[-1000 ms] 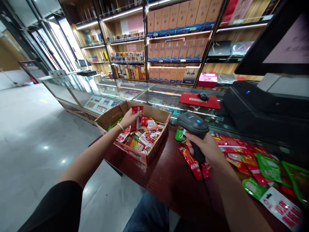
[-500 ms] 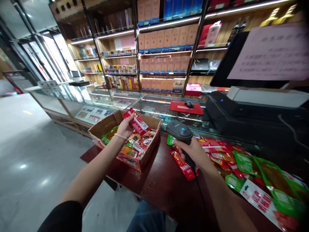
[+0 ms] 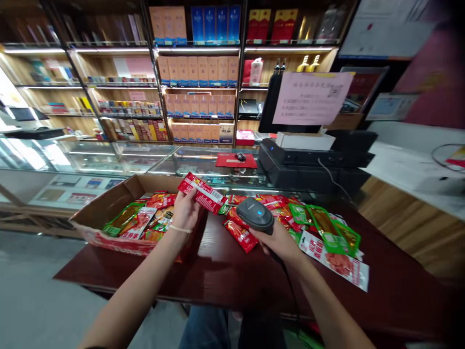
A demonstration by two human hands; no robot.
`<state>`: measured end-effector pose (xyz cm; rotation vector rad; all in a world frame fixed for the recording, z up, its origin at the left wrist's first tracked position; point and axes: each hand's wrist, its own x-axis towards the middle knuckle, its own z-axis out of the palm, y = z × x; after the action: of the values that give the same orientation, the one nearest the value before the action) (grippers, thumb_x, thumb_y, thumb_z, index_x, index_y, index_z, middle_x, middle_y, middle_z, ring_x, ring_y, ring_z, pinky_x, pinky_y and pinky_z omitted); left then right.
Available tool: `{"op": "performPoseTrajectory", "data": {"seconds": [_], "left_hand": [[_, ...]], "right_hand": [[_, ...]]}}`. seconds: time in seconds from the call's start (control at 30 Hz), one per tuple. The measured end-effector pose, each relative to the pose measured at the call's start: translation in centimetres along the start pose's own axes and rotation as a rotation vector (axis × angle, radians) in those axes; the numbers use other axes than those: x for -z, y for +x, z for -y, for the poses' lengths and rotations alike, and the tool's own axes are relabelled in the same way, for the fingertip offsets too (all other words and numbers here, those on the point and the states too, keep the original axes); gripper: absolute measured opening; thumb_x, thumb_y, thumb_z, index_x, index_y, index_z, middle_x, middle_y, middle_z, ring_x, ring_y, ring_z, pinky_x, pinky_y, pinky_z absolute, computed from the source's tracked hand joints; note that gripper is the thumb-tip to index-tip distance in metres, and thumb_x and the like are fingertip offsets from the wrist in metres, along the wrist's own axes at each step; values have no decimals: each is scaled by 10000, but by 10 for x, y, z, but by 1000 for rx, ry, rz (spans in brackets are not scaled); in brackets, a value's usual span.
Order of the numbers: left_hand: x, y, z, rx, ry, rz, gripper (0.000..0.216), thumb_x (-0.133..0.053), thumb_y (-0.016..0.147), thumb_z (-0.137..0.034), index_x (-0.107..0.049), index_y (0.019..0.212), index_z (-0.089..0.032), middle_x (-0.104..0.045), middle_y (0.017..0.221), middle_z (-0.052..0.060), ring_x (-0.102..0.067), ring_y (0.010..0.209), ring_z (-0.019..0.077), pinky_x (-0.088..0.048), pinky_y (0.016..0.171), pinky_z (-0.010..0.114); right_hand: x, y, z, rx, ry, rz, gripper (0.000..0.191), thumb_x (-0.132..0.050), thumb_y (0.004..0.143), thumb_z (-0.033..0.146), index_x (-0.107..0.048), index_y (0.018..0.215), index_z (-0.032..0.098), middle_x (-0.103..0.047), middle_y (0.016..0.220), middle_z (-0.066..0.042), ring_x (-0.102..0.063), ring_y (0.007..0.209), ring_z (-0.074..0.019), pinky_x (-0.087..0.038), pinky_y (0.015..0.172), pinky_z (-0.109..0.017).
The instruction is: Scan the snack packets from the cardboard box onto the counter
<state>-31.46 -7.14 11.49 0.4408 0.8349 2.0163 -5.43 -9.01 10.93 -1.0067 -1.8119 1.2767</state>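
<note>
Pinched in my left hand (image 3: 185, 212) is a red snack packet (image 3: 203, 193), its barcode side showing, above the right edge of a cardboard box (image 3: 105, 245). Inside that box lie red, green and white snack packets. My right hand (image 3: 278, 237) grips a black barcode scanner (image 3: 255, 214) with a small blue light, its head turned toward the held packet. A cable (image 3: 290, 286) runs down from the scanner. Beneath and beside the scanner, a red packet (image 3: 240, 235) lies on the dark wooden table (image 3: 218, 278).
Snack packets are piled on the right, among them a green-edged packet (image 3: 325, 228) and a white one (image 3: 336, 261). Behind stand a glass counter (image 3: 163, 162), a red mat (image 3: 225, 160) with a mouse (image 3: 240, 157), and a monitor (image 3: 271, 104) bearing a pink sheet.
The view has swung to the right. My left hand has brought the red packet from over the box toward the scanner. The scanner stays in my right hand.
</note>
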Motion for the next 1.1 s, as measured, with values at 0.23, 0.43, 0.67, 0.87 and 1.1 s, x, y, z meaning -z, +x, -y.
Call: {"op": "performPoseTrajectory", "data": {"seconds": [0.23, 0.43, 0.67, 0.87, 1.1], "left_hand": [[-14, -13, 30, -43, 94, 124, 224, -704, 732, -174, -598, 919, -241, -683, 865, -34, -651, 807, 107, -532, 791, 252], [-28, -27, 58, -29, 166, 236, 290, -783, 654, -224, -652, 911, -193, -700, 876, -12, -633, 762, 104, -505, 728, 216], [-69, -42, 132, 179, 155, 244, 342, -810, 586, -195, -611, 862, -167, -677, 768, -12, -627, 668, 123, -517, 663, 247], [-132, -44, 204, 405, 102, 109, 149, -630, 765, -53, -550, 819, -167, -625, 680, -16, -614, 640, 96, -543, 750, 283], [-168, -38, 241, 630, 224, 83, 214, -526, 852, -24, -557, 1000, -176, -646, 872, 40, -646, 836, 97, -493, 831, 227]], "right_hand": [[23, -34, -12, -42, -54, -94, 215, -684, 775, 401, -590, 869, 232, -533, 436, 43, -500, 345, -159, -376, 364, -261], [43, -56, -30, -141, 141, -269, 329, -720, 731, 446, -516, 871, 229, -521, 469, 69, -454, 330, -116, -344, 324, -223], [91, -91, -72, -202, 229, -507, 359, -702, 726, 503, -504, 740, 204, -499, 461, 69, -451, 310, -98, -344, 305, -206], [133, -122, -98, -281, 330, -663, 364, -731, 717, 488, -514, 743, 198, -522, 482, 59, -455, 328, -97, -361, 314, -209], [151, -134, -107, -297, 369, -651, 368, -736, 726, 488, -536, 779, 184, -512, 489, 62, -452, 341, -88, -358, 325, -200]]}}
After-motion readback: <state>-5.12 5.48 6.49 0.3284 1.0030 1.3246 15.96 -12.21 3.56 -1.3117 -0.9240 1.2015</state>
